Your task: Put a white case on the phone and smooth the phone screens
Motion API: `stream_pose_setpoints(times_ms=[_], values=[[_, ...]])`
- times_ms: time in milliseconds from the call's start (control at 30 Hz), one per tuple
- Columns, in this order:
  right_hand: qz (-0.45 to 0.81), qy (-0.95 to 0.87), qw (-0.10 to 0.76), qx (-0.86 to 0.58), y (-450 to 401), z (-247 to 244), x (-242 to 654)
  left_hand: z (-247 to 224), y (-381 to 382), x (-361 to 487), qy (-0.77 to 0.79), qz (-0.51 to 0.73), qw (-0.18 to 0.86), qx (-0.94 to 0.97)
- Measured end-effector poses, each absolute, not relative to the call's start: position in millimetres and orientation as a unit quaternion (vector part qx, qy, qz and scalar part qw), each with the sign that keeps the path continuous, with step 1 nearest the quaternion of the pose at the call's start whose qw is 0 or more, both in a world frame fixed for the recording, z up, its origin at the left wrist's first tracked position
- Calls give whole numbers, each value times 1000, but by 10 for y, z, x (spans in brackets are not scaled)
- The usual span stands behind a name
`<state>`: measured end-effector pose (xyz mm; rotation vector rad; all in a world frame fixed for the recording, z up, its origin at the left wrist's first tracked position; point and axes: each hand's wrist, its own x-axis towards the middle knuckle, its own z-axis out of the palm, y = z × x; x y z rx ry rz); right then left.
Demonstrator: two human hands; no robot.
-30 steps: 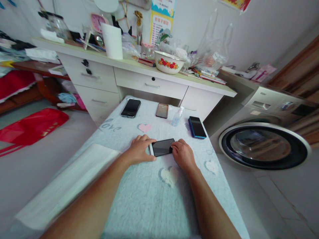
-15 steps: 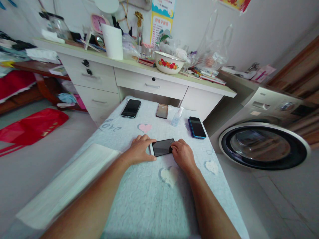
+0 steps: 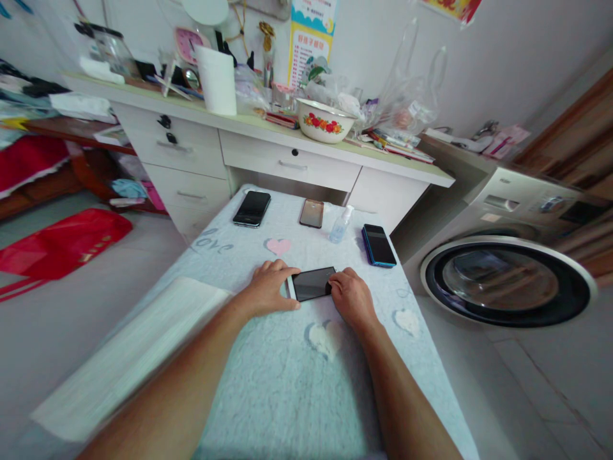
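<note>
A white-framed smartphone (image 3: 312,285) with a dark screen lies face up on the cloth-covered table. My left hand (image 3: 272,287) steadies its left end, thumb on the near side and fingers on the far side. At the other end, the fingers of my right hand (image 3: 352,296) are curled together on the phone's right edge; their tips are partly hidden. Beyond the hands lie a black smartphone (image 3: 252,209), a brownish phone case (image 3: 311,213), a clear spray bottle (image 3: 341,225) and a phone with a blue edge (image 3: 378,245).
A folded white cloth or paper (image 3: 134,358) runs along the table's left side. Behind stands a white desk (image 3: 287,158) bearing a flowered bowl (image 3: 325,121) and a paper roll (image 3: 216,82). To the right is a washing machine (image 3: 507,211); a red bag (image 3: 62,246) is on the floor at left.
</note>
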<state>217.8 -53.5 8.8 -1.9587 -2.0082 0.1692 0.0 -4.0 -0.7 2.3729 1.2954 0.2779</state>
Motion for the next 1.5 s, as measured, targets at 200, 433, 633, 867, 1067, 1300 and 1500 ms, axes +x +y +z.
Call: stream_pose_setpoints(times_ms=[200,433,633,867,1067,1300,1500], values=[[68,-703,168,-688,-533,75,2188,-13,-40,-2,463,109,213,853],[69,-704,176,-685,-534,61,2197,-17,-45,-7,461,111,213,854],[70,-705,181,-682,-524,49,2202,-9,-39,2,461,105,212,855],[76,-705,189,-680,-521,45,2207,-33,-40,1,463,108,210,854],[75,-705,192,-678,-513,20,2212,-29,-35,1,464,103,207,855],[70,-708,189,-677,-512,32,2211,-37,-34,1,463,102,206,856],[72,-710,184,-676,-513,33,2213,-27,-38,-3,464,107,213,853]])
